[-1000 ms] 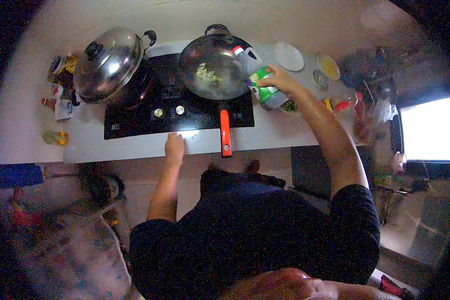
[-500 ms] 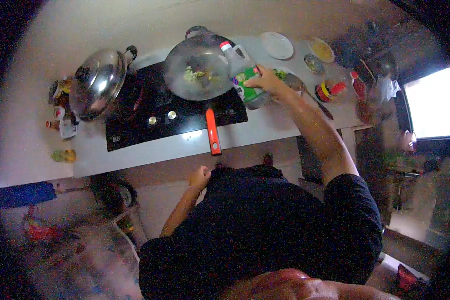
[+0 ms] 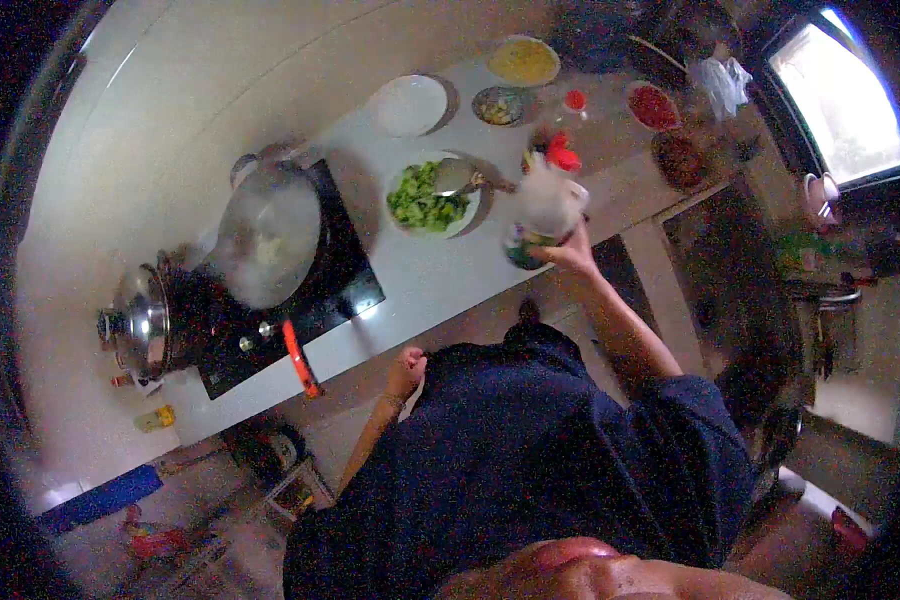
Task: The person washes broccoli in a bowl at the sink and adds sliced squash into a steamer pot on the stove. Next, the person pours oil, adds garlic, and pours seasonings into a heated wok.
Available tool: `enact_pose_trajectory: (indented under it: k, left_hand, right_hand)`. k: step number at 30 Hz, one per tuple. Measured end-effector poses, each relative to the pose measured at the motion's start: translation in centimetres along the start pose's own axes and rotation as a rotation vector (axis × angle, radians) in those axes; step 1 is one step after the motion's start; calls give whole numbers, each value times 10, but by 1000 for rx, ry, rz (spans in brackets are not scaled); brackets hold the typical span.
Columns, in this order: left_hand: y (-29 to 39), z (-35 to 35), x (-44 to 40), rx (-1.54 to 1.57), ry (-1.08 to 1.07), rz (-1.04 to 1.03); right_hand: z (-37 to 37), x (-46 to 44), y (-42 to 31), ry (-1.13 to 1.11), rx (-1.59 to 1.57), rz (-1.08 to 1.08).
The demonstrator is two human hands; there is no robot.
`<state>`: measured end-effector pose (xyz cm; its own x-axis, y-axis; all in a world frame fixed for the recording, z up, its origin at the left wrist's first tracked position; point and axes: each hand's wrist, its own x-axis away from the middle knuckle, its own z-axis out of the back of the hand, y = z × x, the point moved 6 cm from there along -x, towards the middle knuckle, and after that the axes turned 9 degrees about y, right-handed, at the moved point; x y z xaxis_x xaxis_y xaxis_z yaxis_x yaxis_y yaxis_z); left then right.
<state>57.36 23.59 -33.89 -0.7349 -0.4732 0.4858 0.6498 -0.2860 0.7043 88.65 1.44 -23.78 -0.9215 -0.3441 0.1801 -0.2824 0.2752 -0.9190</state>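
Observation:
My right hand [image 3: 572, 254] grips a pale plastic jug [image 3: 550, 203] with a green label, held low over the counter to the right of the stove. Motion blurs the jug. Close to its left is a white plate of chopped green vegetables [image 3: 417, 203], with a metal ladle [image 3: 457, 178] resting across it. My left hand [image 3: 407, 370] hangs by my waist, fingers curled in and nothing visible in them. Steam hazes the wok [image 3: 268, 240] on the black stove, and its contents are hard to make out. The wok's orange-red handle [image 3: 301, 360] points toward the counter's front edge.
A lidded steel pot [image 3: 145, 322] stands left of the wok. Farther back are a white plate [image 3: 410, 106], a dish of yellow food [image 3: 525, 62] and a small bowl [image 3: 497, 105]. A red-lidded jar [image 3: 562, 153] and a dish of red food [image 3: 652, 105] are at the right.
The jug in my right hand has moved right, away from beside the wok and past the plate of greens. My view has turned right. My left hand stays curled by my waist.

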Motion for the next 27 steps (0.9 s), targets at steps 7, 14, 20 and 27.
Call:
enact_pose_trajectory:
  k: [7,14,20,27]
  left_hand:
    - [158,-36,-33,-107,183,-248]
    - [181,-38,-24,-124,220,-229]
    - [170,-35,1,-57,295,-109]
    - [172,3,41,-26,464,-210]
  right_hand:
    - [194,-88,-10,317,-29,246]
    - [194,-65,-36,675,616,529]
    - [72,-99,9,457,271,237]
    - [15,-147,-4,350,45,202]
